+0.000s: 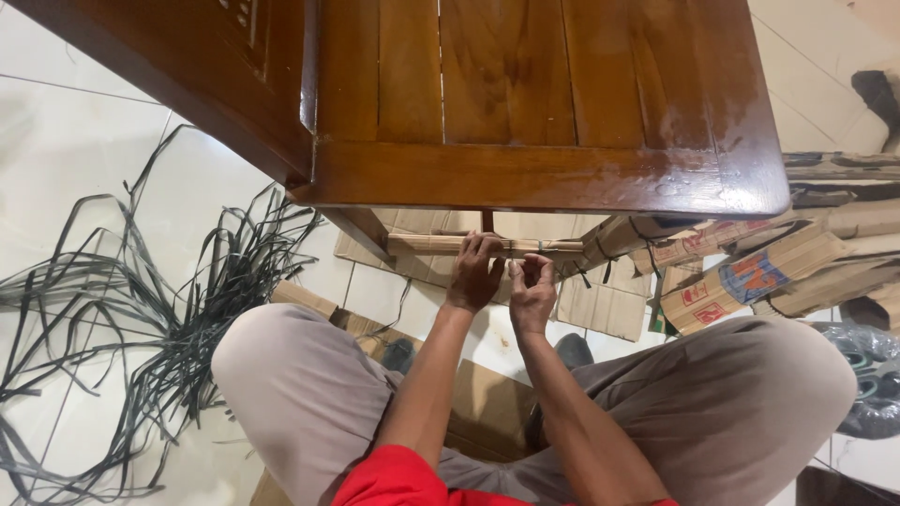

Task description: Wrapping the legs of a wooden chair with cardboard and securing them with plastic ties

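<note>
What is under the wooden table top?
Under the table top, a cardboard-wrapped rail shows, with both hands on it: left hand, right hand. Flat cardboard lies on the floor below. Whatever sits further back is covered by the top.

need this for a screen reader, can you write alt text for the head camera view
Seen from above, a seated person's left hand and right hand work at a cardboard-wrapped rail under a glossy brown wooden table. A tangle of dark plastic straps lies on the white tiled floor, with cardboard-wrapped bundles opposite.
</note>
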